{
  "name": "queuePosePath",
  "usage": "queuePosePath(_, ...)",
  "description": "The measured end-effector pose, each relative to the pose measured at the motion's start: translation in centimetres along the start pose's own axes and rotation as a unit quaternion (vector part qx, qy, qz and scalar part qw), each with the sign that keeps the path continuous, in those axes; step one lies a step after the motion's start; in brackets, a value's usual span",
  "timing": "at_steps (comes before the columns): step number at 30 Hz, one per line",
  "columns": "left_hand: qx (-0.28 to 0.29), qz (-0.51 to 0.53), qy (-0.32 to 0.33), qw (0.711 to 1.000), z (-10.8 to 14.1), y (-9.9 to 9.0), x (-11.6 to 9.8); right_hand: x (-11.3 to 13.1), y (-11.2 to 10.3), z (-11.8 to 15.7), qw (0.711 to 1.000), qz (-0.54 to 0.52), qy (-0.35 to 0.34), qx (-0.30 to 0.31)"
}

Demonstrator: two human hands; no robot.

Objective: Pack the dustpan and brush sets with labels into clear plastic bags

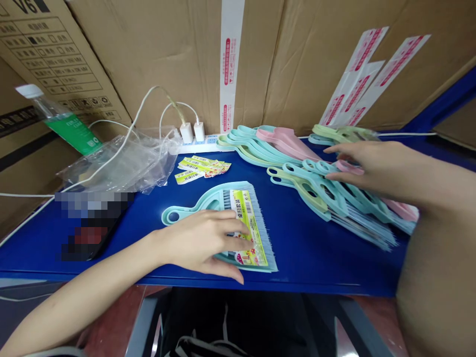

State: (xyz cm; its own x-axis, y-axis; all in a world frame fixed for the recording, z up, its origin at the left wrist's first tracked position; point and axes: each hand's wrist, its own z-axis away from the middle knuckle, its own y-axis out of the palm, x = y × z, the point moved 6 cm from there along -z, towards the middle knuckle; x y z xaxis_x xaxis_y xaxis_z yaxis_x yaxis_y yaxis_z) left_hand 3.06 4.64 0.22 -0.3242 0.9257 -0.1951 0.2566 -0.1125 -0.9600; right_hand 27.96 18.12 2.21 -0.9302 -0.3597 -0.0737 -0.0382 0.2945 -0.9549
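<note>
Near the front of the table, my left hand [211, 240] lies spread over a light-blue hand brush set [178, 214], its bristles pointing right. A yellow-green printed label [247, 218] crosses the set, and my fingertips rest on it. A dustpan edge seems to show beneath the bristles. To the right, my right hand [366, 161] hovers at a pile of hand brushes [316, 198] in blue, green and pink. Its thumb and fingers are apart; whether they touch the pink brush [349, 167] there I cannot tell.
Stacked dustpans [260, 144] in blue, green and pink lie behind the brushes. Loose labels [203, 167] sit near a power strip [208, 144] with chargers. Clear plastic bags [126, 161], a bottle [72, 129] and a blurred dark object [111, 225] are at left. Cardboard boxes [178, 59] wall the back.
</note>
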Motion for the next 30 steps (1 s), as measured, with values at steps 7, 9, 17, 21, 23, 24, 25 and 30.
queuePosePath(7, -0.016, -0.010, 0.008, 1.000, 0.0, -0.1, 0.1, 7.9, -2.4, 0.5, 0.973, 0.016, -0.152, -0.174)
queuePosePath(9, -0.017, -0.016, 0.007, 1.000, 0.0, -0.2, 0.2, 10.6, -1.4, 0.5, 0.963, -0.051, -0.218, -0.149)
queuePosePath(17, -0.008, -0.054, -0.061, 0.997, 1.5, -2.0, 1.7, 14.5, 3.7, 0.5, 0.942, -0.238, -0.235, 0.038)
queuePosePath(21, 0.036, -0.055, -0.133, 0.989, 2.7, -1.8, 3.5, 14.5, 3.9, 0.2, 0.933, -0.287, -0.212, 0.046)
queuePosePath(23, 0.046, -0.048, -0.172, 0.983, 3.4, -1.5, 4.5, 14.4, 4.0, 0.0, 0.930, -0.307, -0.194, 0.051)
queuePosePath(24, 0.049, -0.042, -0.185, 0.981, 3.6, -1.3, 4.9, 14.3, 4.0, -0.2, 0.929, -0.316, -0.185, 0.054)
queuePosePath(25, 0.050, -0.035, -0.194, 0.979, 3.8, -1.0, 5.2, 14.1, 4.1, -0.3, 0.928, -0.325, -0.175, 0.058)
queuePosePath(30, 0.022, 0.002, -0.184, 0.983, 3.8, -0.3, 5.5, 12.8, 4.4, -1.2, 0.908, -0.399, -0.108, 0.070)
